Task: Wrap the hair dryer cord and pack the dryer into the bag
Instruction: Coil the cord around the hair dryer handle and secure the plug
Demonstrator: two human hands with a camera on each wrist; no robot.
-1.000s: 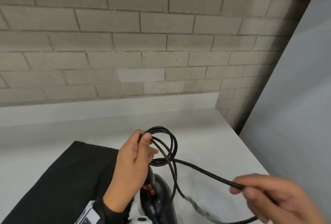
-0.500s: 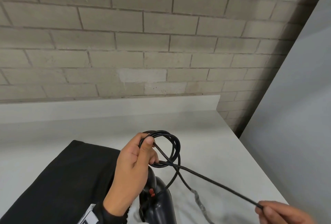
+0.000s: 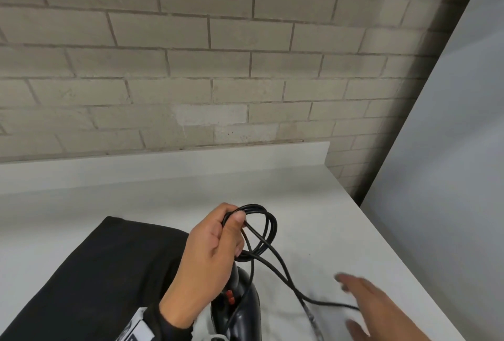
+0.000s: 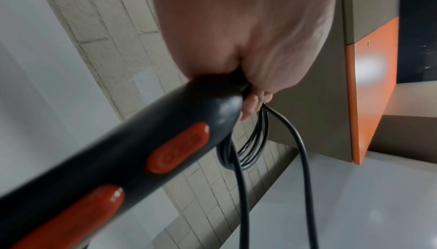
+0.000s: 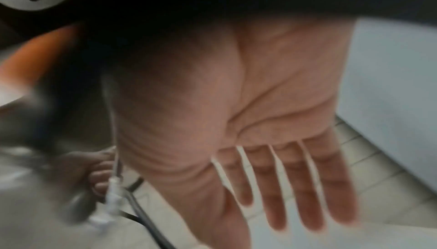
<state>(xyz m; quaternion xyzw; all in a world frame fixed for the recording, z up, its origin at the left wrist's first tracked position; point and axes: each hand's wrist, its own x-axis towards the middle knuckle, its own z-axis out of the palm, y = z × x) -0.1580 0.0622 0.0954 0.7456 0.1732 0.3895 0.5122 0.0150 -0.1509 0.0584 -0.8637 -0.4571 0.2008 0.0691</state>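
My left hand [image 3: 215,253] grips the black hair dryer's handle [image 3: 240,310] together with several loops of its black cord [image 3: 268,228] above the white counter. The left wrist view shows the handle [image 4: 132,152] with two orange-red switches and the cord loops [image 4: 255,141] hanging below my curled fingers. The loose end of the cord [image 3: 321,303] trails right across the counter and runs under my right hand [image 3: 373,305], which hovers over it with fingers [image 5: 307,187] straight and spread, holding nothing. The black bag [image 3: 95,272] lies flat to the left.
The white counter [image 3: 313,204] ends at a right edge near a grey wall panel [image 3: 450,149]. A brick wall [image 3: 191,67] with a low white upstand runs along the back. An orange cabinet panel [image 4: 376,84] shows in the left wrist view.
My right hand has let go of the cord and opened flat; the cord it was pulling taut now lies slack on the counter. The left hand keeps its hold on the loops.
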